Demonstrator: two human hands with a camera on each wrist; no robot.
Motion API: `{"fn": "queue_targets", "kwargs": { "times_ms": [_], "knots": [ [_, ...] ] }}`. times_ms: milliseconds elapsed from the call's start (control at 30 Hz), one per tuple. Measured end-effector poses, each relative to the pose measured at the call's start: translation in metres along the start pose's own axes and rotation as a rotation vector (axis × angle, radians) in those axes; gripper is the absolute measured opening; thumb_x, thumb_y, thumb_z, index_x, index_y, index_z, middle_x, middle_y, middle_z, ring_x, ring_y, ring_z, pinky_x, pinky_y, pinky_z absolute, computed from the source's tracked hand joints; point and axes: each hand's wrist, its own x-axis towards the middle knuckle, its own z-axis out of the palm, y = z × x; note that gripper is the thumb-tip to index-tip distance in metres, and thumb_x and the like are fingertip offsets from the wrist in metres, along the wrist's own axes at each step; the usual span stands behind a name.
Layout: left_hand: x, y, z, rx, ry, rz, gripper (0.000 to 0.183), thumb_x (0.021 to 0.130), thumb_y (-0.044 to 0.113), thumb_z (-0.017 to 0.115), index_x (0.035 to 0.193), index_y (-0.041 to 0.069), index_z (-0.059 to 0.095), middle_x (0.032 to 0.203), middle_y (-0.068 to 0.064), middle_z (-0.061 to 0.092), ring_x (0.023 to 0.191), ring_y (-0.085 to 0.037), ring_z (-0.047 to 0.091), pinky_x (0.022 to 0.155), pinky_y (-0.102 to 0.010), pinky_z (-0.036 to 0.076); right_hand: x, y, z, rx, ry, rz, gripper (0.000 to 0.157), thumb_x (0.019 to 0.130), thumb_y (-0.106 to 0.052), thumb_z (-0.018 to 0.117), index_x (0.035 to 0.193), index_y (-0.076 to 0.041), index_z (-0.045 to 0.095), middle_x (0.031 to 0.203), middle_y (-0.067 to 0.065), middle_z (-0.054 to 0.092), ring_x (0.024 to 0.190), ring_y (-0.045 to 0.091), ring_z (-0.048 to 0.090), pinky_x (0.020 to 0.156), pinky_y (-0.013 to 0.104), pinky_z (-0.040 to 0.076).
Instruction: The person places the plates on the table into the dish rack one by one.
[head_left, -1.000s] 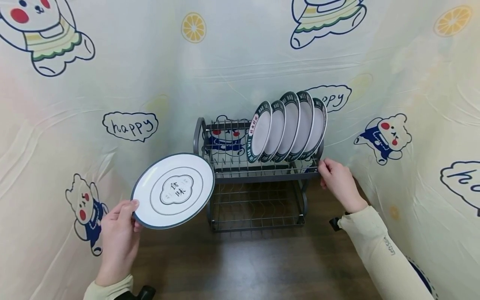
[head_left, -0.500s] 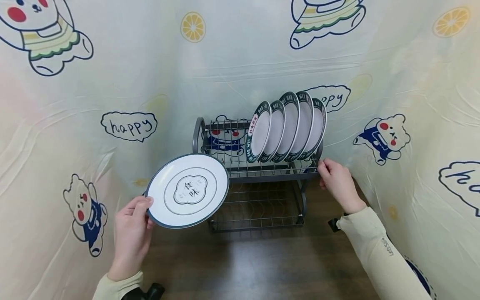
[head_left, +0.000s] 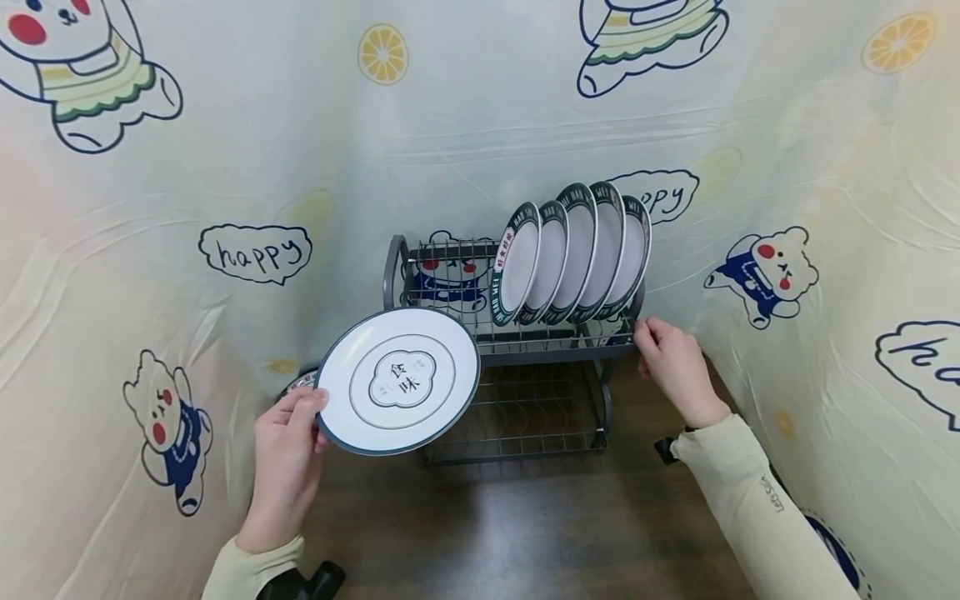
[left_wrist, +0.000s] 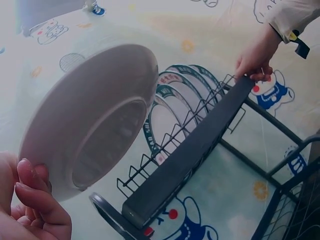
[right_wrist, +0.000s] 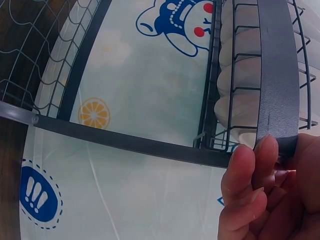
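My left hand (head_left: 288, 467) pinches the near-left rim of a white plate (head_left: 401, 382) with a dark blue edge and lettering at its centre. The plate hangs tilted in front of the dish rack (head_left: 555, 357), covering its front left part in the head view; its pale underside shows in the left wrist view. At the rack's front right corner, my right hand (head_left: 678, 371) grips the grey front bar (right_wrist: 278, 75), fingertips curled against it. Several white plates (head_left: 519, 271) with dark green lettered rims stand on edge in the right half of the upper tier.
Wire slots (head_left: 457, 275) show bare on the upper tier's left. Below is a wire lower tier (head_left: 517, 417) over a dark wood surface (head_left: 540, 517). A patterned rim (head_left: 300, 381) peeks out behind the held plate. Printed cloth (head_left: 480, 125) surrounds the rack.
My left hand has carried the white plate to the right, across the front of the rack, uncovering a patterned rim behind it. My right hand stays on the rack's corner.
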Motion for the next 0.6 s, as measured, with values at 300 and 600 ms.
{"fn": "queue_targets", "kwargs": {
  "times_ms": [300,600],
  "knots": [
    [-0.001,-0.002,0.010,0.013,-0.060,0.015,0.027,0.105,0.011,0.058,0.083,0.008,0.074,0.070,0.000,0.060,0.050,-0.012,0.047,0.048,-0.019,0.042,-0.002,0.000,0.001,-0.039,0.038,-0.006,0.047,0.112,-0.034,0.040,0.078,-0.007,0.059,0.059,0.002,0.060,0.055,0.022,0.055,0.055,0.037,0.042],
    [-0.001,-0.002,0.015,0.045,-0.100,0.009,0.026,0.106,0.014,0.060,0.086,0.011,0.077,0.070,0.000,0.063,0.053,-0.012,0.050,0.051,-0.019,0.044,-0.005,-0.004,-0.004,-0.089,0.046,-0.013,0.047,0.112,-0.033,0.043,0.076,-0.007,0.059,0.060,0.004,0.057,0.054,0.022,0.053,0.051,0.036,0.041]
  ]
}}
